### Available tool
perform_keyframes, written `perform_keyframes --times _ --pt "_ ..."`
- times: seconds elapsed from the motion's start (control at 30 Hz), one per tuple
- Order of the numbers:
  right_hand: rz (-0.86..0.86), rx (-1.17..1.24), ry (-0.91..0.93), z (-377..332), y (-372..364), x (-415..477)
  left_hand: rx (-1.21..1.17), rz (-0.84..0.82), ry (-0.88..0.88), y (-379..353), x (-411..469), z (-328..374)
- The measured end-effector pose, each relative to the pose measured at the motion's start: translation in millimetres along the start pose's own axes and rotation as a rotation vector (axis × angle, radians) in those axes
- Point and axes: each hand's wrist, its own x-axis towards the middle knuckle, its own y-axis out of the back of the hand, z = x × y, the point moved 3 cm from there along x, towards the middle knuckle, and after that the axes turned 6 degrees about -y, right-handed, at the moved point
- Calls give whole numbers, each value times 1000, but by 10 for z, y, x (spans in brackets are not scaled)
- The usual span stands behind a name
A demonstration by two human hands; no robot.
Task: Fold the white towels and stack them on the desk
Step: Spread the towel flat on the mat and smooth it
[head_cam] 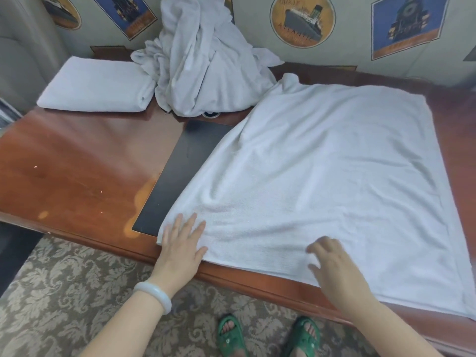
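We see a large white towel (322, 176) spread flat on the wooden desk (64, 161). It lies to the right of the black inset panel (185, 171), and its left edge overlaps that panel's right side. The towel's near edge runs along the desk front, and its far right part hangs just past the rim.

The left hand (180, 243) lies palm down on the towel's near left corner, just right of the panel's near end. Its fingers are straight and spread, pressing the cloth and gripping nothing. A pale bangle (154, 295) circles that wrist.

The right hand (332, 266) is further right of the panel, over the towel's near edge. It is blurred. Its fingers are loosely bent and hold nothing, and we cannot tell whether they touch the cloth.

Beyond the panel's far end sits a crumpled heap of white towels (203, 68), piled up against the wall. To the left of that heap, and so left of the panel's far end, lies one folded towel (95, 86), flat on the desk.

Below the desk front, nearer than the panel, we see two green slippers (230, 333) on a patterned carpet (64, 279).
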Motion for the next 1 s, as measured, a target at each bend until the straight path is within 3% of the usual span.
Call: perform_keyframes --times 0.1,0.43,0.6,0.77,0.87,1.0 --pt "-99 80 112 -244 -223 -129 -102 0 -244 109 -26 90" --pt "-43 273 47 -149 -253 -90 -253 -69 -187 206 104 1" --pt "31 195 130 -193 -286 -132 -201 -38 -207 278 123 1" --pt "218 55 180 -240 -161 -224 -147 234 -339 490 125 52" --pt "229 -47 259 -259 -148 -356 -65 184 -361 397 96 -24" --pt "130 -129 264 -167 -412 -409 -131 95 -235 154 10 -103"
